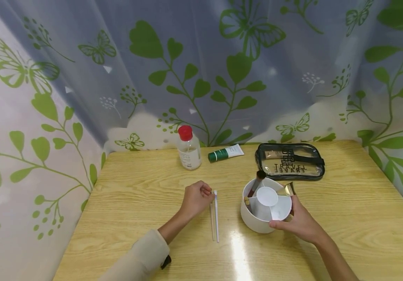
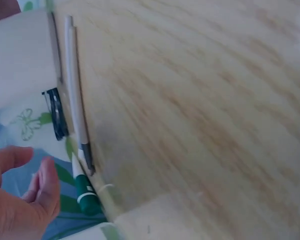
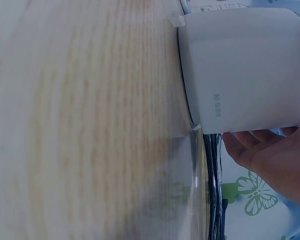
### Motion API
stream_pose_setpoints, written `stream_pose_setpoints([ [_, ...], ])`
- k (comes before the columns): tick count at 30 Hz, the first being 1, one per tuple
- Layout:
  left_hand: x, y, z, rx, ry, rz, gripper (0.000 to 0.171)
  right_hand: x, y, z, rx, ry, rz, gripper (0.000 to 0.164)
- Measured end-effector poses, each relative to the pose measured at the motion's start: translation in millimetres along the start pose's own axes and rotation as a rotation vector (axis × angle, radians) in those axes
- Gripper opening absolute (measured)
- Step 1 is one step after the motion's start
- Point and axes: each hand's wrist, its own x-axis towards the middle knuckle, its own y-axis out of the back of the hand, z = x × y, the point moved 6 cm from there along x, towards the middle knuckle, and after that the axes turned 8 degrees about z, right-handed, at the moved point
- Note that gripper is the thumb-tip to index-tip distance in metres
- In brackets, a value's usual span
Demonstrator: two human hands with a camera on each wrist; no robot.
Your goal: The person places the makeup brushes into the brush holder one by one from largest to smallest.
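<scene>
My left hand (image 1: 197,198) is just above the upper ends of two slim brushes (image 1: 217,224) lying side by side on the table. In the left wrist view a gap shows between thumb and fingers (image 2: 49,187), with nothing held. My right hand (image 1: 302,222) grips the right side of a white round divided organizer (image 1: 252,222), thumb at its rim and fingers around the wall. A dark-bristled makeup brush (image 1: 256,183) leans in its back left compartment. A gold-ferruled brush (image 1: 286,190) stands at the back right, and a short brush (image 1: 248,203) sits at the left.
Toward the back of the wooden table (image 1: 134,187) stand a clear bottle with a red cap (image 1: 189,152) and a green-and-white tube (image 1: 226,153). A clear black-trimmed travel pouch (image 1: 292,162) lies behind the organizer. A patterned curtain (image 1: 194,58) hangs along the table's back edge.
</scene>
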Motion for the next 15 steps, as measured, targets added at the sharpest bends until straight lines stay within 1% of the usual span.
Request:
stream_pose_setpoints([
  [2, 2.5, -3.6, -6.0, 0.040, 0.049, -0.010, 0.012, -0.3, 0.4, 0.0, 0.001, 0.004, 0.002, 0.086],
  [6, 5.8, -10.7, -15.0, 0.112, 0.120, -0.024, 0.010, -0.4, 0.1, 0.8, -0.003, 0.010, 0.001, 0.086],
  [8, 6.3, -14.0, -18.8, 0.122, 0.148, -0.033, 0.018, -0.4, -0.3, 1.2, -0.008, 0.011, 0.000, 0.086],
  [10, 6.1, -16.4, -20.1, 0.138, 0.144, -0.050, 0.032, -0.3, -0.6, 2.3, -0.013, 0.003, 0.002, 0.086],
  [12, 5.2, -17.9, -20.1, 0.148, 0.133, -0.062, 0.041, -0.2, -0.8, 2.6, -0.017, 0.001, 0.002, 0.086],
  [15, 4.5, -17.8, -18.3, 0.192, 0.107, -0.067, 0.048, 0.3, -0.6, 2.8, -0.016, -0.005, 0.001, 0.085],
])
